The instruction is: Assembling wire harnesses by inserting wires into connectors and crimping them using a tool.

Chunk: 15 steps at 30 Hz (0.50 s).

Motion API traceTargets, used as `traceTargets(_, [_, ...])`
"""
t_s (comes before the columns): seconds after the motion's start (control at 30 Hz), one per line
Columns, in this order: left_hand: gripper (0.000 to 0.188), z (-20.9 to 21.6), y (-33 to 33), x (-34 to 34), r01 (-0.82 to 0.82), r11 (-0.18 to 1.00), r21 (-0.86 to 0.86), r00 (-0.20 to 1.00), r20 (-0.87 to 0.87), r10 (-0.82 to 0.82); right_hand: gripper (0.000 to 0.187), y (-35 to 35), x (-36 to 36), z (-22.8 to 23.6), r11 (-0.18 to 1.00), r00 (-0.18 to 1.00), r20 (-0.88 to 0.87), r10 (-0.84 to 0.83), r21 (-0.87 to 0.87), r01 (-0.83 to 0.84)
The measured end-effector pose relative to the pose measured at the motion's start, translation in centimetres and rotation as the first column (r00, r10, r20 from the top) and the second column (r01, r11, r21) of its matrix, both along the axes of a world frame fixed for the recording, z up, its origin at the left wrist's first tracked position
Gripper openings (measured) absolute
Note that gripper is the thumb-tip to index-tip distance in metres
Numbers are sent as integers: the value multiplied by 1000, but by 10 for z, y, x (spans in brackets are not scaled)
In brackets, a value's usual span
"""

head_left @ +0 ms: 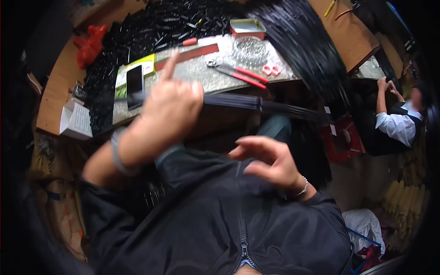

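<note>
My left hand (pixel 172 103) is wrapped round a bundle of long, thin dark strips (pixel 231 101), its index finger stretched out toward the table. The bundle runs rightward from my fist, level with the table's near edge, with a band round its middle. Below it, in front of my jacket, my right hand (pixel 270 160) holds nothing, its fingers curved and apart from the thumb. Just beyond the bundle, red-handled pliers (pixel 240 75) lie on the grey work surface (pixel 192 71). A dark phone (pixel 135 86) rests beside my left wrist.
A large heap of small black pieces (pixel 151 27) covers the back left. Long black strips (pixel 302 41) hang over the edge at right. Near them are a glass dish (pixel 250 51), a red tin (pixel 248 28) and red finger loops (pixel 271 70). A co-worker (pixel 398 117) sits far right.
</note>
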<state>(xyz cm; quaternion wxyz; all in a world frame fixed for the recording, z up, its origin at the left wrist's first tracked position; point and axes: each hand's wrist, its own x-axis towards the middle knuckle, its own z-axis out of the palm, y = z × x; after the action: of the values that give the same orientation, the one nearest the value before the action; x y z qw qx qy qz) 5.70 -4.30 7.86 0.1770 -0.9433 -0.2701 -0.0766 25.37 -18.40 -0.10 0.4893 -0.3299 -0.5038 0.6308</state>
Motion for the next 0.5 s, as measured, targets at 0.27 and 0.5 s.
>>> traceTargets(0.27, [19,25,2,-4,238,949,-206,927,339,-159,9,119,-68,-45,928,958,197,-207,350,129])
traceTargets(0.5, [62,17,4,-8,318,898,-303,636,771,35,12,115,-71,-128,997,997,-7,-75,5,75])
